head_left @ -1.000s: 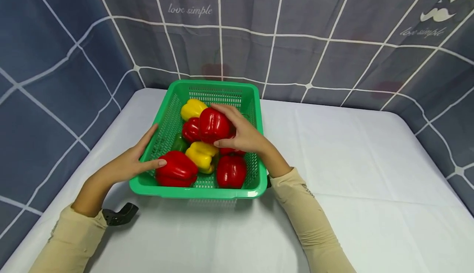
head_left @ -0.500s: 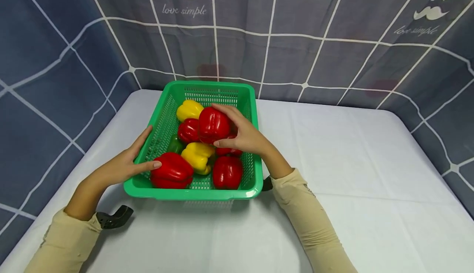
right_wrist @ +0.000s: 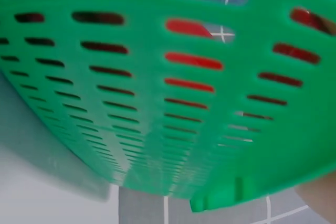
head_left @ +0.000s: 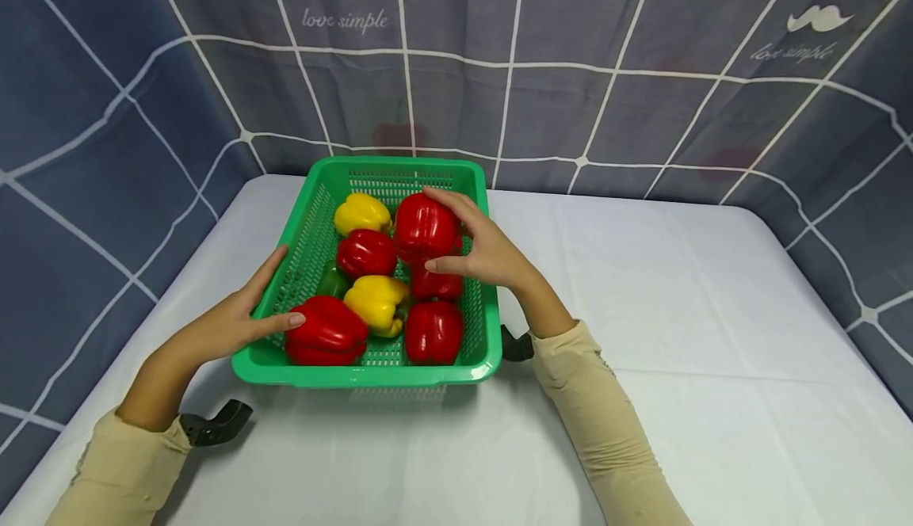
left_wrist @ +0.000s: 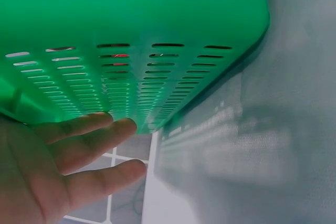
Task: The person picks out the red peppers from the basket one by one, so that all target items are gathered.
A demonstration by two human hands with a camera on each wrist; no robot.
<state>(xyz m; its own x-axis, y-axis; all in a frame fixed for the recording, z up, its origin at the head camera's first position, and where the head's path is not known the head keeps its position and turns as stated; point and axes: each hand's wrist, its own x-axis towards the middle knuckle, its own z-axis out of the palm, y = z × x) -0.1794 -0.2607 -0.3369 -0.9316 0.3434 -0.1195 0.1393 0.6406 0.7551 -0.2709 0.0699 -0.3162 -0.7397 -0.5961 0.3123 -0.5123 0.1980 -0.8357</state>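
Observation:
In the head view a green plastic basket point(head_left: 367, 377) stands on the white-covered table, holding several red, yellow and green bell peppers. My right hand point(head_left: 490, 255) holds a red bell pepper point(head_left: 425, 226) on the basket's right side, fingers behind it and thumb in front. Under that pepper another red one point(head_left: 435, 282) is partly hidden. My left hand point(head_left: 221, 328) rests at the left rim, its thumb over the edge by a large red pepper point(head_left: 326, 332). In the left wrist view the straight, spread fingers point(left_wrist: 102, 179) lie outside the slotted wall.
Two yellow peppers point(head_left: 376, 304), a green pepper point(head_left: 333, 279) and further red peppers point(head_left: 434, 333) lie in the basket. White tabletop point(head_left: 642, 296) extends to the right. A grey curtain with white lines point(head_left: 556, 106) hangs behind the table; a blue one hangs at left.
My right hand has moved the red pepper slightly right and back, away from the red pepper beside it. The left hand stays at the rim; the whole view has shifted a little.

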